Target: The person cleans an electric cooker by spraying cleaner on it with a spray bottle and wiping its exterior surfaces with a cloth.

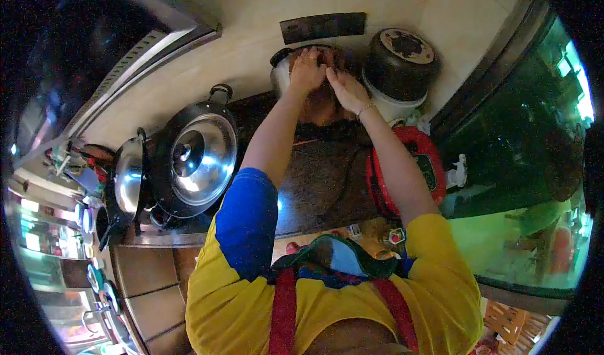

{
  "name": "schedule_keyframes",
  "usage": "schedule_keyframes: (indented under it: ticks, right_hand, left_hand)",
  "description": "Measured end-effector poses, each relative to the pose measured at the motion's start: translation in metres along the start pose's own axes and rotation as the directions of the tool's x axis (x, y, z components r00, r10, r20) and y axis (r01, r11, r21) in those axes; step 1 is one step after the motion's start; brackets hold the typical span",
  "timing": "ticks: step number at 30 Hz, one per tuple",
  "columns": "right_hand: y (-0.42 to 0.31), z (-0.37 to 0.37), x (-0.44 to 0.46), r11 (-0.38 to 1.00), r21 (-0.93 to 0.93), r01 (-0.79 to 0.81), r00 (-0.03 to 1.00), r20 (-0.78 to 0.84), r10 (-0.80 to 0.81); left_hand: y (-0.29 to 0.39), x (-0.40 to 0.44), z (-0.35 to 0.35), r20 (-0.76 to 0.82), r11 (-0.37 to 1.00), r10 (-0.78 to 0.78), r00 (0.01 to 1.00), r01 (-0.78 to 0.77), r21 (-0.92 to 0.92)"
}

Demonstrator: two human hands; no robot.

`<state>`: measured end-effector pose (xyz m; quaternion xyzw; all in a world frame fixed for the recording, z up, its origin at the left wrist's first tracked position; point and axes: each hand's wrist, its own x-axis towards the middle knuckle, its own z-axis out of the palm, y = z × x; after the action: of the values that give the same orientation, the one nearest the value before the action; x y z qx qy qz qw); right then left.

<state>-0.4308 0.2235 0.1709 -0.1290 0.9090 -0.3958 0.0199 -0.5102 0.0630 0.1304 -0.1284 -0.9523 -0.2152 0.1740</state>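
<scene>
At the back of the dark counter stands a silver pot with a dark rim, partly covered by my hands. My left hand reaches over its top, fingers stretched forward. Close beside it on the right, my right hand has its fingers extended and angled toward the left one. The fingertips come near each other over the pot; whether they touch is unclear. Below the hands is a brown surface, too dim to identify. I see nothing held in either hand.
A large wok with a shiny metal lid and another pan stand at left. Right of my hands, a dark upturned pot sits on a pale container. A red appliance lies under my right forearm, near the window.
</scene>
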Motion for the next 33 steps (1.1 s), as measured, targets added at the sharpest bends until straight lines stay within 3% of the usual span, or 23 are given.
schedule_keyframes:
  ticks: [1, 3, 4, 5, 7, 8, 10, 11, 13, 14, 17, 18, 19, 21, 23, 25, 26, 27, 30, 31, 33]
  right_hand:
    - [-0.009, -0.004, -0.007, 1.0, -0.002, -0.007, 1.0, -0.003, 0.007]
    - [-0.023, -0.011, -0.017, 0.999, 0.047, 0.027, 0.998, -0.049, -0.025]
    - [-0.019, -0.009, 0.001, 0.989, -0.086, -0.124, 0.991, 0.035, 0.127]
    - [-0.013, -0.007, 0.014, 0.989, -0.08, -0.127, 0.991, 0.037, 0.13]
    - [-0.022, -0.008, 0.032, 0.991, -0.061, -0.117, 0.992, 0.045, 0.12]
    - [-0.014, -0.004, 0.053, 0.982, -0.109, -0.153, 0.985, 0.066, 0.161]
    - [-0.027, -0.008, 0.058, 0.988, -0.064, -0.137, 0.989, 0.045, 0.14]
    - [-0.028, -0.006, 0.067, 0.989, -0.054, -0.139, 0.989, 0.037, 0.141]
    - [-0.027, 0.002, 0.083, 0.99, -0.041, -0.138, 0.99, 0.033, 0.14]
    - [-0.026, 0.005, 0.085, 0.997, -0.07, -0.032, 0.999, 0.006, 0.032]
    - [-0.023, 0.012, 0.078, 0.981, -0.102, 0.165, 0.986, -0.014, -0.167]
    - [-0.024, 0.013, 0.075, 0.958, -0.099, 0.269, 0.962, -0.015, -0.271]
    - [-0.026, 0.012, 0.075, 0.956, -0.107, 0.274, 0.961, -0.014, -0.277]
    - [-0.03, 0.016, 0.068, 0.887, -0.315, 0.339, 0.931, 0.248, -0.267]
    - [-0.038, 0.003, 0.056, 0.916, -0.235, 0.325, 0.931, 0.252, -0.265]
    - [-0.043, -0.003, 0.056, 0.949, -0.108, 0.296, 0.953, 0.104, -0.285]
    - [-0.051, -0.012, 0.05, 0.98, -0.127, 0.156, 0.986, 0.087, -0.146]
    - [-0.055, -0.008, 0.059, 0.979, -0.123, 0.163, 0.985, 0.086, -0.153]
    - [-0.051, 0.012, 0.094, 0.961, -0.276, -0.034, 0.998, 0.033, 0.045]
    - [-0.045, 0.018, 0.097, 0.961, -0.276, -0.036, 0.998, 0.039, 0.049]
    - [-0.04, 0.019, 0.098, 0.929, -0.336, 0.151, 0.986, 0.112, -0.12]
  left_hand:
    - [0.003, 0.0, -0.007, 0.004, 1.0, 0.005, 1.0, -0.005, -0.005]
    - [0.012, 0.003, -0.015, 0.088, 0.983, 0.066, 0.994, -0.08, 0.165]
    - [0.005, -0.002, -0.011, 0.026, 0.993, 0.095, 0.995, -0.097, 0.066]
    - [-0.001, -0.003, -0.008, 0.032, 0.993, 0.095, 0.995, -0.097, 0.069]
    - [-0.008, -0.003, -0.011, 0.086, 0.984, 0.083, 0.993, -0.068, -0.165]
    - [-0.01, -0.007, -0.016, 0.086, 0.985, 0.078, 0.993, -0.064, -0.162]
    - [-0.004, -0.029, -0.035, 0.143, 0.939, 0.15, 0.978, -0.095, -0.329]
    - [-0.001, -0.04, -0.035, 0.141, 0.941, 0.144, 0.98, -0.091, -0.327]
    - [-0.003, -0.056, -0.014, -0.193, 0.982, 0.143, 0.971, -0.163, -0.096]
    - [-0.005, -0.059, -0.002, -0.298, 0.996, 0.089, 0.95, -0.083, 0.034]
    - [0.007, -0.06, 0.002, -0.376, 0.998, -0.029, 0.926, 0.048, 0.043]
    - [0.006, -0.059, 0.001, -0.324, 0.997, -0.039, 0.945, 0.059, 0.051]
    - [0.002, -0.056, 0.002, -0.332, 0.997, -0.041, 0.942, 0.06, 0.047]
    - [-0.007, -0.06, 0.006, -0.319, 0.993, 0.062, 0.946, -0.027, 0.111]
    - [-0.007, -0.06, 0.004, -0.308, 0.994, 0.033, 0.951, 0.001, 0.11]
    - [0.006, -0.063, -0.004, -0.252, 0.998, -0.039, 0.967, 0.048, 0.031]
    - [0.007, -0.063, -0.005, -0.287, 0.995, 0.015, 0.958, 0.013, 0.095]
    - [0.008, -0.061, -0.007, -0.29, 0.995, 0.017, 0.957, 0.014, 0.103]
    - [0.015, -0.066, -0.012, -0.304, 0.998, -0.035, 0.952, 0.046, 0.031]
    - [0.013, -0.068, -0.011, -0.299, 0.998, -0.04, 0.953, 0.051, 0.029]
    - [0.011, -0.066, -0.01, -0.272, 0.998, -0.044, 0.961, 0.057, 0.038]
